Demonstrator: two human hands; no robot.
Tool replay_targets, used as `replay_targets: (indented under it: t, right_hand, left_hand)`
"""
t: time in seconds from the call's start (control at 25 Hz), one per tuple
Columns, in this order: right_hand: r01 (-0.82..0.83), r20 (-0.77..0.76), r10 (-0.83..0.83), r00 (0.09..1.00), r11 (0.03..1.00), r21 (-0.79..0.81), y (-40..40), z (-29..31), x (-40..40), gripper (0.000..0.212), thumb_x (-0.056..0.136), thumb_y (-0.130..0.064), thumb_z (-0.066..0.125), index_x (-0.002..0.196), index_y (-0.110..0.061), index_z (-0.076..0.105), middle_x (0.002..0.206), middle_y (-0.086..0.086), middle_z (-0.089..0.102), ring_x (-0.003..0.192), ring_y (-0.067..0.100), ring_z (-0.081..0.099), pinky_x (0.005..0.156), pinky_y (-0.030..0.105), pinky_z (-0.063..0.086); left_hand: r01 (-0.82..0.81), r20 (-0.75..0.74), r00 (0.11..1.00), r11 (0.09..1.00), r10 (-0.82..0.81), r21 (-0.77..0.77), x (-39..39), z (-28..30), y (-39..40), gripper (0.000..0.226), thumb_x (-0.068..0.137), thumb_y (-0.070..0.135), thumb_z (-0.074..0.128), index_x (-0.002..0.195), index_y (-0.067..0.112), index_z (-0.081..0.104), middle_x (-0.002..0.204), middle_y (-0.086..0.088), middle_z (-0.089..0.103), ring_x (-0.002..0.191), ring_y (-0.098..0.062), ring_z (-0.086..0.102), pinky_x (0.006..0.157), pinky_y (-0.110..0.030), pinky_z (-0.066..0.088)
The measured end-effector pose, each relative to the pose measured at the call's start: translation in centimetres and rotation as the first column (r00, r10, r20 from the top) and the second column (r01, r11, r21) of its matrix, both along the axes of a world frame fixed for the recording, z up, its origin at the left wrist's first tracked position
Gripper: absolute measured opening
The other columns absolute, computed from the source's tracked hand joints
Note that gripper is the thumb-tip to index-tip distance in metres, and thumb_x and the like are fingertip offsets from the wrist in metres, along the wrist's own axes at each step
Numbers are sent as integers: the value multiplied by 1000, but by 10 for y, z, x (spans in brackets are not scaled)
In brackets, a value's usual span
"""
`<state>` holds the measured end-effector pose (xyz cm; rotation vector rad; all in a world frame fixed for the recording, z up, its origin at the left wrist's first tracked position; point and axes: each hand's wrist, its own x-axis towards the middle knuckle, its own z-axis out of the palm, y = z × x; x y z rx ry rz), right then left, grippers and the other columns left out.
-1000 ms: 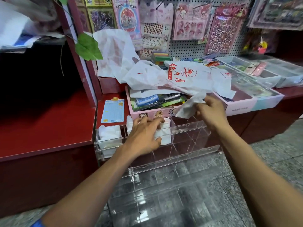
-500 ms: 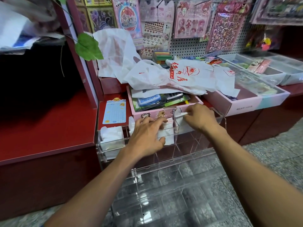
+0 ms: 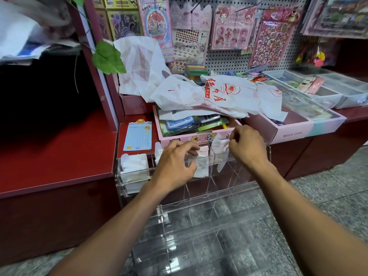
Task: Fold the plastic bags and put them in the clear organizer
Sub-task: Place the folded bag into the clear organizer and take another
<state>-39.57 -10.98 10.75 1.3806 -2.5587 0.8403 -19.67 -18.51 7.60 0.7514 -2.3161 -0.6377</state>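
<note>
Red shop counter (image 3: 59, 156) | folded bag (image 3: 220, 154) upright in clear organizer (image 3: 199, 196) | right hand (image 3: 246, 145) pinches it | left hand (image 3: 175, 164) curled, grip unclear

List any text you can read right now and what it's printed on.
"第3弹": top corner of the hanging toy pack.
Red brush characters with a book logo: on the white plastic bag, too stylised to read.
Blue card: print too small.
Pink box, front label: blurred.
Sticker sheets on the pegboard: headers blurred.
</note>
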Motion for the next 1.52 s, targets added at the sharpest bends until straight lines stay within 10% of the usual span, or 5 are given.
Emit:
replay_targets:
  t: [0.32, 0.68, 1.12, 1.32, 1.52]
  right_hand:
    - [-131, -27, 128, 991, 963, -235, -28, 27, 38, 12, 87, -20, 55, 96, -17, 61, 101, 4, 63, 91, 23, 55, 78, 40, 48]
    - [-322, -164, 361, 918, 920, 223, -78, 17, 92, 48, 70, -33, 42, 106, -17, 71, 136, 0, 57, 135, 30, 39, 112, 44, 30]
    - [-215, -163, 306, 938, 883, 418, -72, 26, 119, 81, 87, -37, 57, 155, -18, 19, 164, 1, 12, 152, 29, -4, 120, 52, -7]
    - [-609, 60, 611, 789, 791, -49, -62, 30, 150, 70, 80, -18, 57, 148, -13, 42, 154, 10, 39, 143, 21, 31, 117, 26, 20]
    - [-545, 569, 695, 441, 710, -446, -45, 52, 172, 54, 78, 13, 54, 125, -13, 65, 134, 2, 61, 128, 8, 52, 94, 17, 46]
  left_hand:
    - [-144, -272, 947, 982, 173, 122, 20, 25, -4, 26, 84, 2, 59, 95, 24, 69, 87, 10, 72, 88, -9, 67, 83, -33, 56]
    - [-258, -351, 892, 958, 287, 126, 70, 36, -24, 29, 79, -3, 57, 85, 23, 68, 80, 13, 69, 77, -2, 63, 66, -13, 48]
    - [-239, -344, 895, 957, 284, 166, 86, 40, -19, 28, 81, -3, 57, 87, 21, 70, 81, 13, 68, 79, -3, 62, 66, -15, 49]
    - [-166, -438, 786, 831, 437, 530, 86, 53, -25, 11, 89, 9, 63, 91, 18, 69, 84, 1, 70, 79, -14, 64, 69, -21, 51]
    - [154, -449, 754, 536, 479, 830, 87, 64, -14, 25, 93, 48, 59, 100, 26, 68, 85, 1, 72, 72, -15, 70, 55, -24, 51]
